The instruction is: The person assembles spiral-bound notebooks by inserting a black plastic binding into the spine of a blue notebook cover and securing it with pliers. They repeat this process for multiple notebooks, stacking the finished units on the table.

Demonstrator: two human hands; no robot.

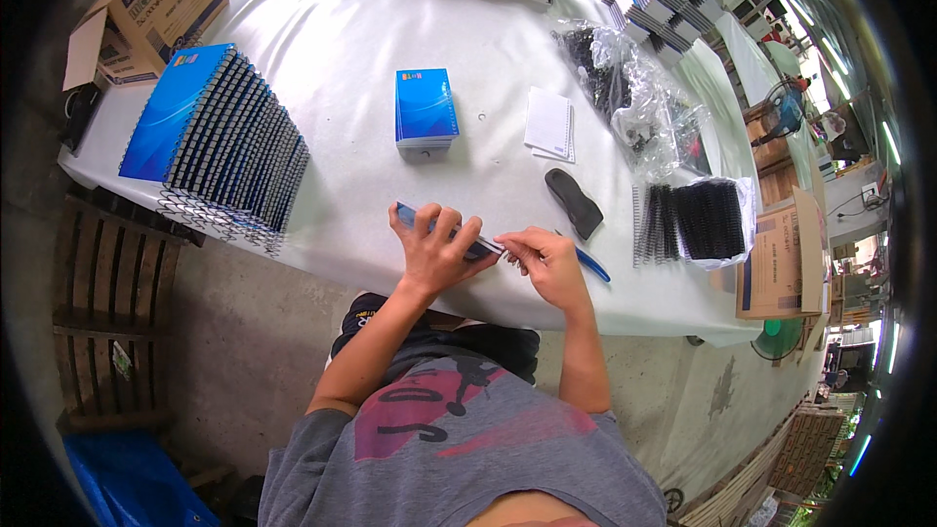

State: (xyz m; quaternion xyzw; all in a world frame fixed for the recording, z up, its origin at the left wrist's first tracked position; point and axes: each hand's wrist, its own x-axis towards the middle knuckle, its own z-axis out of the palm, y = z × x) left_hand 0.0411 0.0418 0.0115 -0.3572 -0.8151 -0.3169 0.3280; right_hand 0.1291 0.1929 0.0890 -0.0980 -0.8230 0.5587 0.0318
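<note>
**Booklet (482,250) held left, pinched at right**

At far left, a tall stack of blue wire-bound notebooks (195,117) is stood on the white-covered table (351,127); farther in, a short blue pile (426,102) is set beyond the hands; the booklet is gripped by the left hand (436,252), its long axis slanted from upper left to lower right; at its right end the right hand's (549,265) fingertips are pinched together, on what cannot be told; that side is crowded by a blue-handled tool (593,266) just beside, with a black block (574,203) and black binding coils (698,220) beyond.
</note>
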